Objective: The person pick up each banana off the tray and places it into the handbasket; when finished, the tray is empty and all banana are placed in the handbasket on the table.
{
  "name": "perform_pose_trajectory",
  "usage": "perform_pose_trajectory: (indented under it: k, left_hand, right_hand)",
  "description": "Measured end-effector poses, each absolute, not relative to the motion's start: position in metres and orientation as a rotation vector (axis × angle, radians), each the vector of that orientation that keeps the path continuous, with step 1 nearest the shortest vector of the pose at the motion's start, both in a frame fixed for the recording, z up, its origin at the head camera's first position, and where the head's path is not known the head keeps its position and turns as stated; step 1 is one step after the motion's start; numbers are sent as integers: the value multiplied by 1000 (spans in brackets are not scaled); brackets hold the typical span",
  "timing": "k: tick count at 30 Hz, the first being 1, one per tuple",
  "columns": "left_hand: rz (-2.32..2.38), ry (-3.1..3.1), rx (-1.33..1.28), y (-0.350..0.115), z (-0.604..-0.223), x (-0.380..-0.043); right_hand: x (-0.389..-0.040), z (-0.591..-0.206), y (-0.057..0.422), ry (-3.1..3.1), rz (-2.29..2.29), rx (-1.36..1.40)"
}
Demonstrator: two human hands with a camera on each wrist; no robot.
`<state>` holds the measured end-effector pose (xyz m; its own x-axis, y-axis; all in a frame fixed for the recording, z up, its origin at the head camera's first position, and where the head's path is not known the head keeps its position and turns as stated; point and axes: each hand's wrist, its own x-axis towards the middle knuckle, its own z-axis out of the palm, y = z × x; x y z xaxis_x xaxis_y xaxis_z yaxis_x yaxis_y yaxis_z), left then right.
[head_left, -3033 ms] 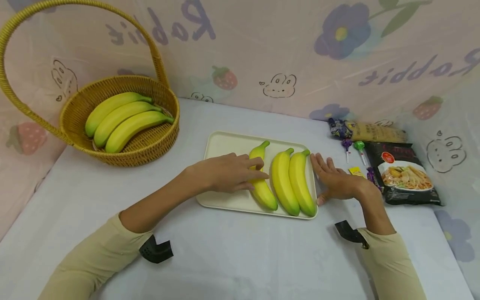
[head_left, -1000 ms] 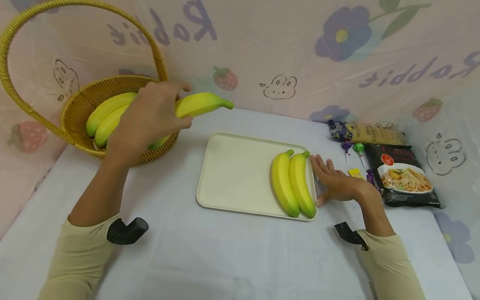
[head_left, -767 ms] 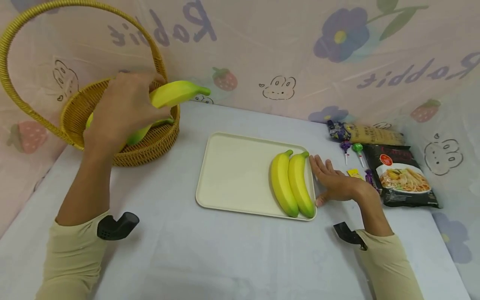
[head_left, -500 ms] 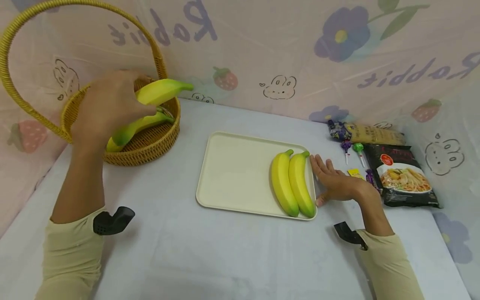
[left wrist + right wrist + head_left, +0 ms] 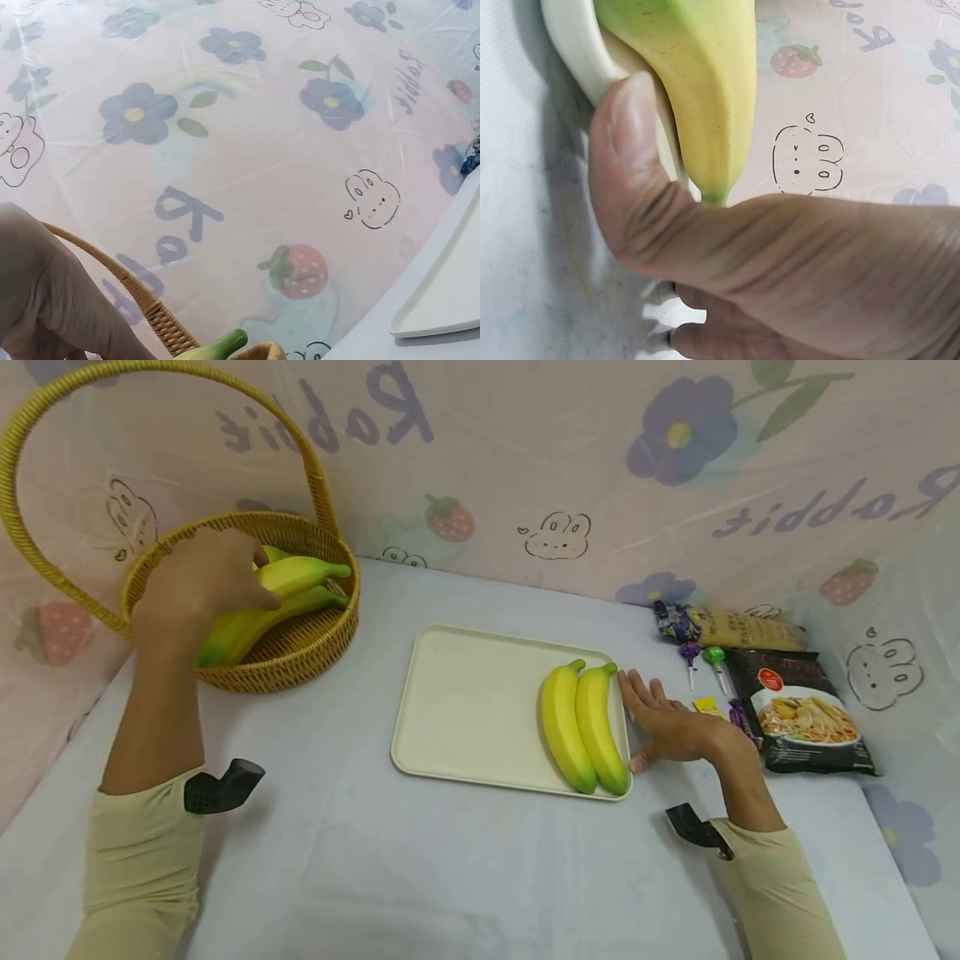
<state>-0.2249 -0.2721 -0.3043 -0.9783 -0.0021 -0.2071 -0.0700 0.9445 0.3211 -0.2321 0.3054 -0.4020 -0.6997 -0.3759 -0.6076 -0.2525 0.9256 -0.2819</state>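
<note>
Head cam: left hand [image 5: 197,578] had fingers clamped on a smooth, curvy banana [image 5: 300,574] in the wicker basket [image 5: 296,672], upper left; right hand [image 5: 667,724] kept fingers straight. Left wrist: woven handle [image 5: 155,309] arched lower left. Right wrist: thumb [image 5: 630,180] touched the tray's [image 5: 577,45] rounded rim.

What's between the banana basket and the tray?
Only bare white tabletop lies between the wicker basket and the cream tray, as the head view shows.

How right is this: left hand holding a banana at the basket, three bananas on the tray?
Not quite: the head view shows two bananas on the tray, not three. The left hand does hold a banana at the basket.
</note>
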Motion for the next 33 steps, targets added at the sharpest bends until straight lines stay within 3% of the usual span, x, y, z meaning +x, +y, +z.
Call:
perform_pose_trajectory:
  k: [33]
  left_hand:
    - [345, 2779, 25, -273, -321, -242]
  right_hand:
    - [-237, -412, 315, 2386, -231, -479]
